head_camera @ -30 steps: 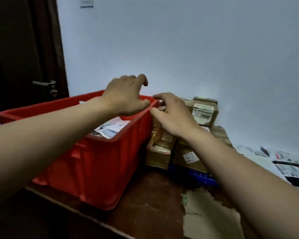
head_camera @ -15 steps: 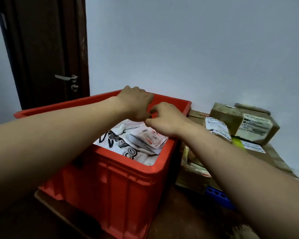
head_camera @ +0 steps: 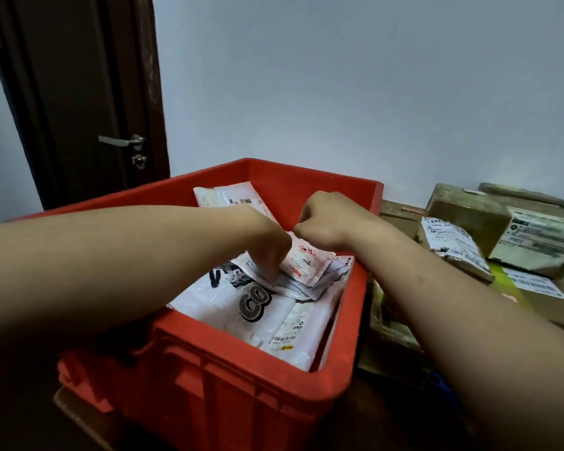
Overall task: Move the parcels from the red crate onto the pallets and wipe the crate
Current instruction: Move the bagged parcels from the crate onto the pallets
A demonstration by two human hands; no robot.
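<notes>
A: We are in the red crate point(head_camera: 352, 320) with both hands. Which parcel do we take first?

B: The red-stamped mailer point(head_camera: 306, 258), since it lies on top of the pile. Our right hand point(head_camera: 329, 222) is curled tight right at its upper corner, thumb and forefinger seemingly pinching that corner.

A: And our left hand point(head_camera: 267, 245)?

B: Its fingers point down into the stack just left of that mailer, their tips buried among the thin grey-white bags under it. We cannot tell whether they hold one or only press on it.

A: So how do we lift cleanly?

B: We should pinch well in from the edge. These plastic bags look slick and floppy, and a corner grip may let the contents sag and slip. If we gather several, the left hand should get under the bundle before we raise it over the rim.

A: What stays behind?

B: The large white mailer with black lettering point(head_camera: 267, 314) fills the crate floor beneath our hands, and another white mailer point(head_camera: 228, 196) leans against the far wall.

A: Where do they go?

B: To the right, beside the crate, where the cardboard boxes point(head_camera: 502, 229) are already stacked. Wiping has to wait until the crate is emptied.
</notes>
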